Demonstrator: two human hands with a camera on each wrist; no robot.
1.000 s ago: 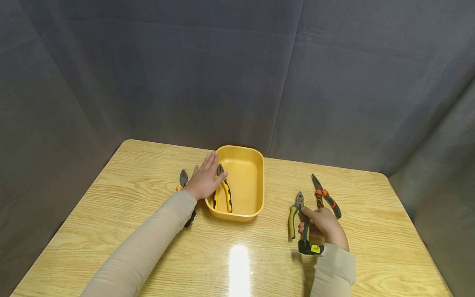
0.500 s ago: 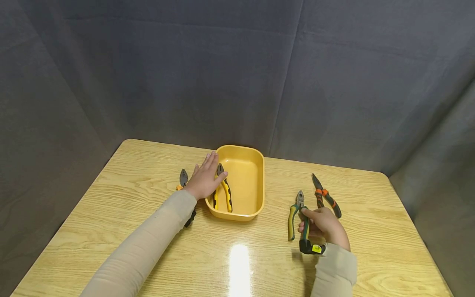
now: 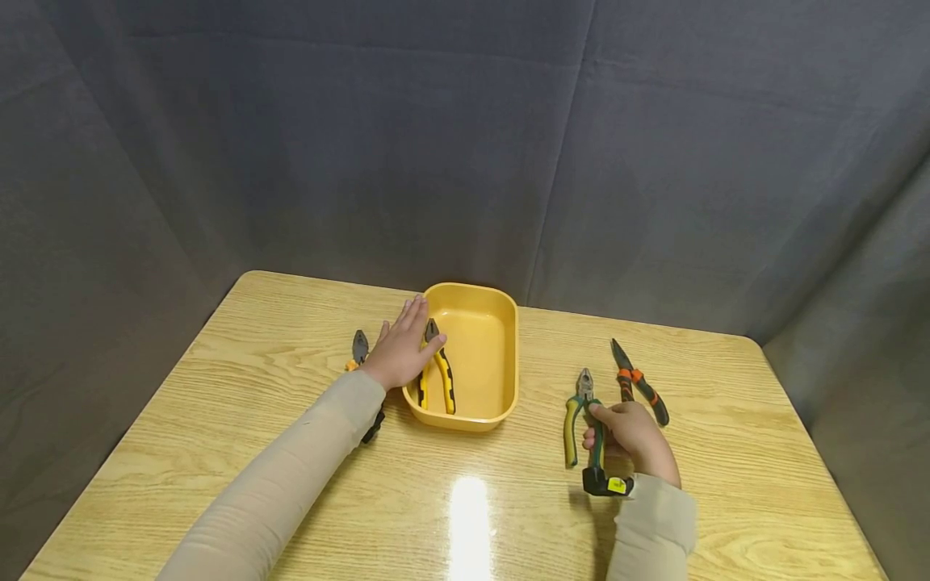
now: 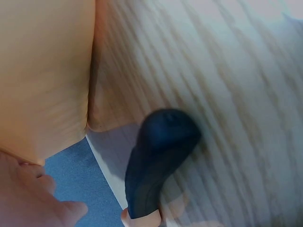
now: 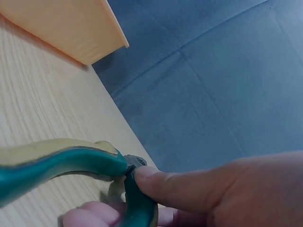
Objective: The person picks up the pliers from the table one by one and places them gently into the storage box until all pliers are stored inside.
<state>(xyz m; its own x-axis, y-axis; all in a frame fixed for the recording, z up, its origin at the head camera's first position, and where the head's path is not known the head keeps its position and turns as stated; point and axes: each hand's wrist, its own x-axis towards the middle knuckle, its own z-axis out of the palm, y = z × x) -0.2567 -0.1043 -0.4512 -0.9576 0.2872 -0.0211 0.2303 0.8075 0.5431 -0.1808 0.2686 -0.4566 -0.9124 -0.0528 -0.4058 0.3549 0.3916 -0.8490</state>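
Observation:
My left hand [image 3: 401,351] lies with straight fingers on the left rim of a yellow plastic bin [image 3: 514,363]. Inside the bin, partly under that hand, are pliers with yellow and black handles [image 3: 446,383]. Another pair of pliers, dark-jawed with orange and black handles [image 3: 360,347], lies left of the bin, mostly covered by the hand and sleeve; its black handle [image 4: 161,151] shows in the left wrist view. My right hand [image 3: 634,440] grips the right handle of combination pliers [image 3: 571,432] with green and yellow handles, thumb near the pivot [image 5: 132,165] in the right wrist view.
Long-nose pliers [image 3: 639,387] with orange and black handles lie just beyond the right hand. A wood-grain table [image 3: 291,323] carries everything, with a grey curtain [image 3: 436,161] behind its far edge. The black wrist camera [image 3: 596,482] hangs beside the right cuff.
The green and yellow pliers and my right hand have shifted very slightly away and to the left. My left hand has stayed on the bin.

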